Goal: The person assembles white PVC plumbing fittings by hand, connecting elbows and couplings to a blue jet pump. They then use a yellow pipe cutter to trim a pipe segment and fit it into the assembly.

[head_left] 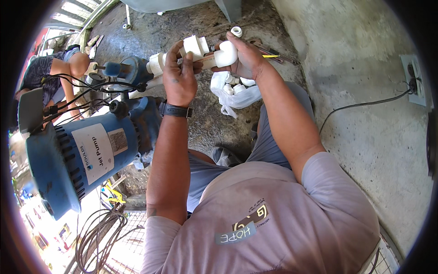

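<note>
My left hand [180,75] grips a white plastic pipe assembly [197,45] that runs from the blue pump [82,160] toward the right. A dark watch sits on that wrist. My right hand [246,57] closes on a white elbow fitting [226,54] at the right end of the assembly. A small white ring fitting [236,31] sits just above my right fingers. The short stretch of pipe between the two hands looks tan.
A clear plastic bag [235,93] of white fittings lies on the concrete floor below my hands. Another person [54,73] crouches at the far left. Black cables [98,228] coil at the lower left. A wall socket [415,80] with a plugged cable is on the concrete wall right.
</note>
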The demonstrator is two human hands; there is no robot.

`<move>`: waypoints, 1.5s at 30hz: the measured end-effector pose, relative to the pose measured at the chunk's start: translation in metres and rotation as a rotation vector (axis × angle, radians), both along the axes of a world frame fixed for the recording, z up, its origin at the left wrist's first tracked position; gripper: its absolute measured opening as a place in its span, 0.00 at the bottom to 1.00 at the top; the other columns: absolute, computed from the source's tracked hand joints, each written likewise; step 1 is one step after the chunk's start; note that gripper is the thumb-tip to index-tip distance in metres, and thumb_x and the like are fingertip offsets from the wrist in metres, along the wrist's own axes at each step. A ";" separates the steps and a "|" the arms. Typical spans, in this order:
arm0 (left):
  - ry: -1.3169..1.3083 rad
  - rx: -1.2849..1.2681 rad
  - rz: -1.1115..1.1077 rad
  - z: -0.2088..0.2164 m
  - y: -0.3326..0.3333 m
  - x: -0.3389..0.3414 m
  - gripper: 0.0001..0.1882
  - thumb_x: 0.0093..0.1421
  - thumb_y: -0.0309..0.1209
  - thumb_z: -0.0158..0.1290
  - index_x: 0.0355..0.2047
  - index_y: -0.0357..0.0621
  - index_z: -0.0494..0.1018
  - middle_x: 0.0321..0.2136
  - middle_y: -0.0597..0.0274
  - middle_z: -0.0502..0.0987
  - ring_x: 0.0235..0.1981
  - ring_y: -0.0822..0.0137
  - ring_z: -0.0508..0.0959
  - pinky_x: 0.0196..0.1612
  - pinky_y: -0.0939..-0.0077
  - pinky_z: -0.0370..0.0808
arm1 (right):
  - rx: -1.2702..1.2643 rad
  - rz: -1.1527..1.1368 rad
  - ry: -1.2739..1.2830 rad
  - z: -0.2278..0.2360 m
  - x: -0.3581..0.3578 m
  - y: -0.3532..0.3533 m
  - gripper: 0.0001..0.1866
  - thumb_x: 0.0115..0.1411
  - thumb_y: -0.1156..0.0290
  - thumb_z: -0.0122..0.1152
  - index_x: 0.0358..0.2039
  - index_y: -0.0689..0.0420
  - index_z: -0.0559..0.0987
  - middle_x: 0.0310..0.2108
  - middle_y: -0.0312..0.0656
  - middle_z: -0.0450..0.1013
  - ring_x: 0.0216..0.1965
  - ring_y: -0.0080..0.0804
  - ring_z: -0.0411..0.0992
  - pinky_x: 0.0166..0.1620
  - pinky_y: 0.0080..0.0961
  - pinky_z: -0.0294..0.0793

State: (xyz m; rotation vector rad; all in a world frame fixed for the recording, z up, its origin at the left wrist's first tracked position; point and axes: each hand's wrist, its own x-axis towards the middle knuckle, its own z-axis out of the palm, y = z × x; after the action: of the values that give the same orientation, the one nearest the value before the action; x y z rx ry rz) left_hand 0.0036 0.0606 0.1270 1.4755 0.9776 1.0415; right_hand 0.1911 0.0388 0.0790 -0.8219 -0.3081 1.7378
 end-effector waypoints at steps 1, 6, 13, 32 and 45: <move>0.006 0.003 -0.001 0.001 0.000 -0.001 0.19 0.66 0.31 0.47 0.56 0.40 0.62 0.41 0.59 0.72 0.34 0.68 0.80 0.32 0.78 0.81 | 0.010 0.001 0.001 0.000 -0.003 0.001 0.27 0.65 0.48 0.46 0.43 0.63 0.72 0.40 0.50 0.73 0.42 0.44 0.75 0.46 0.50 0.77; 0.063 0.019 0.015 0.005 0.001 -0.003 0.19 0.67 0.30 0.45 0.56 0.38 0.61 0.43 0.57 0.71 0.34 0.68 0.80 0.33 0.78 0.80 | 0.010 -0.018 0.003 0.006 -0.011 0.001 0.27 0.65 0.46 0.45 0.43 0.61 0.72 0.43 0.49 0.73 0.45 0.45 0.75 0.48 0.53 0.74; 0.095 0.093 0.059 0.006 -0.001 0.000 0.18 0.66 0.27 0.44 0.54 0.32 0.61 0.37 0.54 0.75 0.28 0.71 0.79 0.30 0.78 0.77 | 0.023 -0.022 0.138 0.005 -0.006 -0.005 0.23 0.66 0.50 0.43 0.45 0.59 0.71 0.44 0.50 0.73 0.45 0.45 0.74 0.48 0.53 0.74; 0.066 0.017 0.022 0.000 -0.003 0.000 0.19 0.68 0.31 0.42 0.57 0.38 0.60 0.40 0.60 0.71 0.30 0.74 0.78 0.31 0.81 0.77 | 0.036 0.013 0.245 0.012 0.005 -0.011 0.26 0.67 0.50 0.40 0.50 0.61 0.65 0.47 0.55 0.68 0.49 0.51 0.70 0.50 0.56 0.70; 0.138 0.016 0.041 0.006 -0.004 -0.008 0.19 0.67 0.28 0.41 0.57 0.37 0.59 0.38 0.60 0.73 0.29 0.76 0.77 0.32 0.80 0.77 | 0.067 0.027 0.045 0.024 -0.012 -0.013 0.18 0.65 0.63 0.48 0.51 0.59 0.65 0.47 0.47 0.69 0.47 0.41 0.72 0.48 0.51 0.72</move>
State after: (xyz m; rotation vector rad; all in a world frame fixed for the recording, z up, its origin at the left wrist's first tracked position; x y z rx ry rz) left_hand -0.0042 0.0563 0.1335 1.5620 1.1036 0.9889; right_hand 0.1796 0.0261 0.1033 -0.7322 -0.3475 1.7593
